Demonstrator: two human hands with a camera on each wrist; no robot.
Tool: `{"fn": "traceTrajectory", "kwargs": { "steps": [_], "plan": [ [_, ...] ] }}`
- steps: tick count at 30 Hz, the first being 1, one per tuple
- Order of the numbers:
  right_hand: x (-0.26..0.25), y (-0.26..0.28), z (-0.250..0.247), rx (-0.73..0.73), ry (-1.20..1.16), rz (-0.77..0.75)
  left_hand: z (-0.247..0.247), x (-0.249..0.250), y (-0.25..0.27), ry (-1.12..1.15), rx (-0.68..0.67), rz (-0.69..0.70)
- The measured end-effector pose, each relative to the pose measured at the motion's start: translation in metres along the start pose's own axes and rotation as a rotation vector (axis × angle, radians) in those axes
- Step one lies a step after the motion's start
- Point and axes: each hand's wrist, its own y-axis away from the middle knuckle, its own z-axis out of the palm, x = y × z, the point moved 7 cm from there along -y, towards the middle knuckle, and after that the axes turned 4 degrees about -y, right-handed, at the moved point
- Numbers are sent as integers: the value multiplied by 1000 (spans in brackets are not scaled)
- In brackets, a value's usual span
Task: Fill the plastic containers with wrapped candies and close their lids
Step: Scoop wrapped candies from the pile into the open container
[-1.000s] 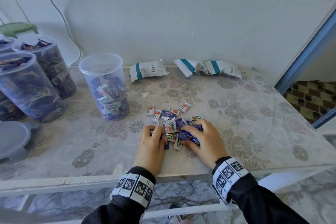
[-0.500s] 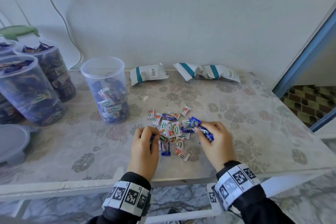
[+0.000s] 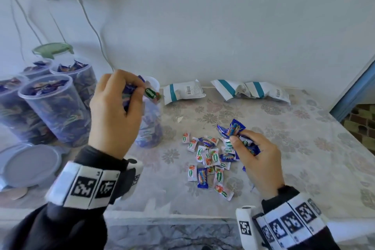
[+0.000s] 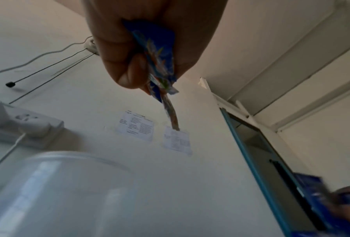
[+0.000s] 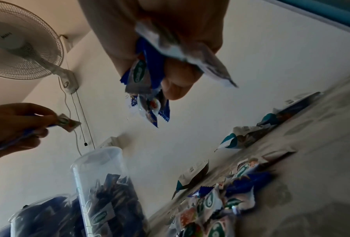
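Two fistfuls of wrapped candies are up off the table now. A second ago both hands were flat down in the pile, raking it together. The left hand is raised over the open plastic container, fingers curled round a bunch of blue wrappers; one green-and-white candy sticks out past the thumb, its long axis pointing right and slightly down toward the container's rim. In the left wrist view the wrappers hang lengthwise, pointing down from the fist. The right hand grips its own bunch just above the pile, blue wrapper ends fanning up and to the left. The loose candies lie scattered on the floral tablecloth, long axes every which way. The container stands upright, partly filled. To its left, fuller containers stand upright, a grey lid lying flat in front. Emptied candy bags lie against the wall.
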Motion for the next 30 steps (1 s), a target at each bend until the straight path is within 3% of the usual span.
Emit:
{"fn": "traceTrajectory", "kwargs": {
  "steps": [2,6,8,18,23,28,30],
  "plan": [
    [1,-3,8,-26,-26,26,10,-14,-20,-71,-39,6],
    [2,-10,19,-61,-27,16,45,-44,-47,-170,-295,-29],
    [3,-14,24,-83,-43,13,56,-55,-55,-210,-359,-54],
    [10,-38,46,-165,-94,64,77,-69,-72,-31,-253,-170],
    [3,-60,65,-263,-183,95,87,-85,-57,-14,-330,-204],
    [-27,-93,99,-396,-237,59,81,-86,-44,-144,-397,-104],
    [-47,-111,115,-442,-245,24,76,-92,-37,-158,-389,-165]
  ]
}}
